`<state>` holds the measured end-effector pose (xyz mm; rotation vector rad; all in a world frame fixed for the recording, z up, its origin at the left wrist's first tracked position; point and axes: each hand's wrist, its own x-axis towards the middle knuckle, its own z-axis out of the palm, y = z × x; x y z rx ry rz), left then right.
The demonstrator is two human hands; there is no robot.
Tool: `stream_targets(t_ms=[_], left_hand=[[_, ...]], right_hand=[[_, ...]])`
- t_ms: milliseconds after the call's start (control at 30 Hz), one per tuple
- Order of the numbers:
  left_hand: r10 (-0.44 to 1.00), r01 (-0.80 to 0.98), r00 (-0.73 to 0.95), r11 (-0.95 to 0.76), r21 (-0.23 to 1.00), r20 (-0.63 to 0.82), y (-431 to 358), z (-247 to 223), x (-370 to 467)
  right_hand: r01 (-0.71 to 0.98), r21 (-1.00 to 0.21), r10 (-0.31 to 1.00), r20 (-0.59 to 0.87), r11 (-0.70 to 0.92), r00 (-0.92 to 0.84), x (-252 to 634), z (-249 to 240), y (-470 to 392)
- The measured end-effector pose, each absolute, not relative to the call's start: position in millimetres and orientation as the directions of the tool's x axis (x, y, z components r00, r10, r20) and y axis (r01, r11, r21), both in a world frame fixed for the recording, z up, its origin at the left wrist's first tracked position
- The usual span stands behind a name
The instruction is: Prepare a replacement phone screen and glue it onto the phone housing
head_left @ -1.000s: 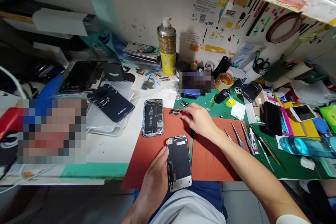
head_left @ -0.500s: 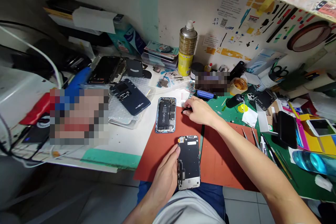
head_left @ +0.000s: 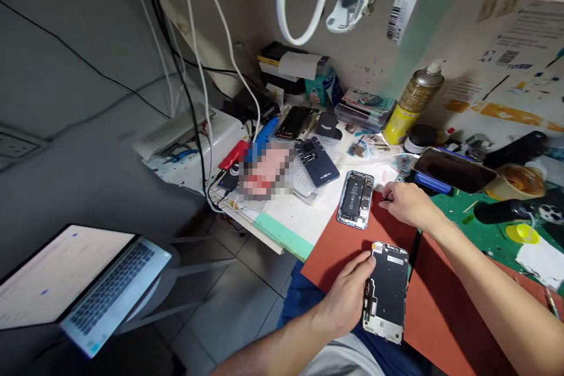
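Note:
My left hand (head_left: 346, 299) grips a black phone screen panel (head_left: 388, 291) by its left edge, its metal-backed side facing up, over the front edge of the red-brown mat (head_left: 326, 252). Beyond it lies an opened phone body (head_left: 355, 200) with its battery and boards exposed. Just right of that body, my right hand (head_left: 403, 202) is closed in a pinch round something small and dark, too hidden to name. A dark blue phone-shaped plate (head_left: 318, 161) rests on bubble wrap, left of the phone body.
A phone (head_left: 456, 169) leans on a blue stand at the back right, near a yellow spray can (head_left: 414, 103). Cables hang at the left. An open laptop (head_left: 110, 288) sits on a stool below left. A yellow lid (head_left: 522, 234) lies on the green mat.
The view has swung left, bringing the laptop and hanging cables in and shifting the bench rightwards. Both hands keep nearly the same places relative to the phone body and panel.

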<state>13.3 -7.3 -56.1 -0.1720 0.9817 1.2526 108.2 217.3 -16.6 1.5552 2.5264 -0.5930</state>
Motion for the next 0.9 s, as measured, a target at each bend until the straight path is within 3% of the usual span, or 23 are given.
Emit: stream_targets(t_ms=[300, 567, 767, 833, 900], left_hand=[[0.716, -0.851, 0.054, 0.397, 0.344, -0.696, -5, -54, 6], [0.695, -0.852, 0.041, 0.4, 0.338, -0.718, -1, -51, 5], [0.645, -0.863, 0.032, 0.403, 0.305, -0.763, -4, -36, 7], [0.642, -0.867, 0.017, 0.391, 0.308, -0.766, -9, -36, 10], [0.623, -0.869, -0.013, 0.381, 0.317, -0.783, -17, -39, 15]], right_hand=[[0.899, -0.329, 0.838, -0.367, 0.288, -0.403, 101, -4, 223], [0.807, -0.579, 0.824, -0.399, 0.114, -0.403, 112, 38, 229], [0.57, -0.819, 0.868, -0.327, -0.062, -0.375, 169, 75, 164], [0.266, -0.922, 0.895, -0.352, -0.281, -0.275, 186, 69, 123], [0.045, -0.899, 0.887, -0.437, -0.435, -0.15, 196, 55, 80]])
